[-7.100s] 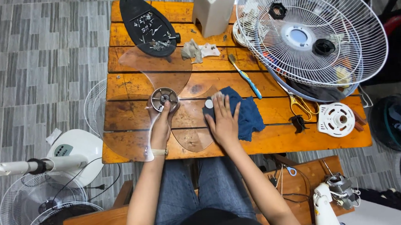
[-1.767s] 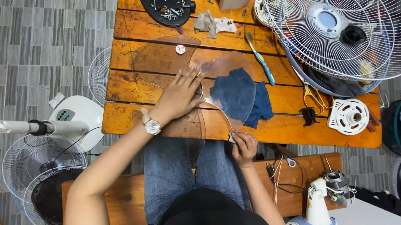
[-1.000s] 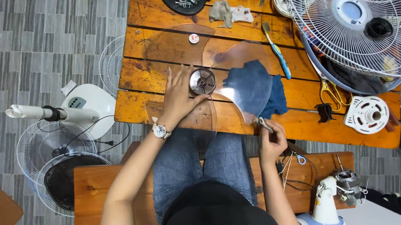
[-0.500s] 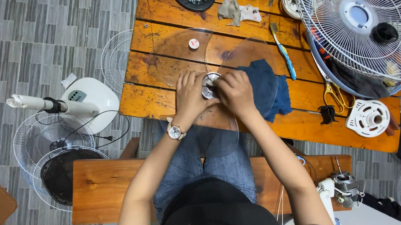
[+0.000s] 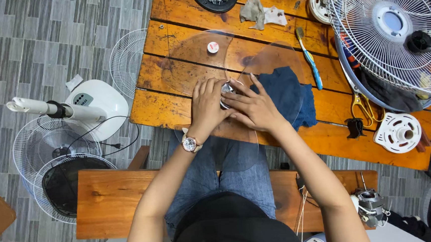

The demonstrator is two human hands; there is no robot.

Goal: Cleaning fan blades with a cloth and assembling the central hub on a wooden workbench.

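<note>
The hub of a clear fan blade [image 5: 226,91] is held on the wooden desk [image 5: 174,96] by the left hand [image 5: 207,102] and right hand [image 5: 252,108], both grips closed around it, beside a blue cloth [image 5: 286,92].

Bare planks [image 5: 185,108] (left); cloth [image 5: 283,89] blocks right.

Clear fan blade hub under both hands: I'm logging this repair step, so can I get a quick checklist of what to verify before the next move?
1. Both hands on the hub: ok; left hand and right hand cover the hub.
2. Clear fan blade flat on the wooden table: ok.
3. Grip on the hub: cannot tell, fingers hide it.
4. Small white cap apart from the hands: ok.
5. Blue cloth clear of the hub: cannot tell; it lies beside the right hand.
</note>
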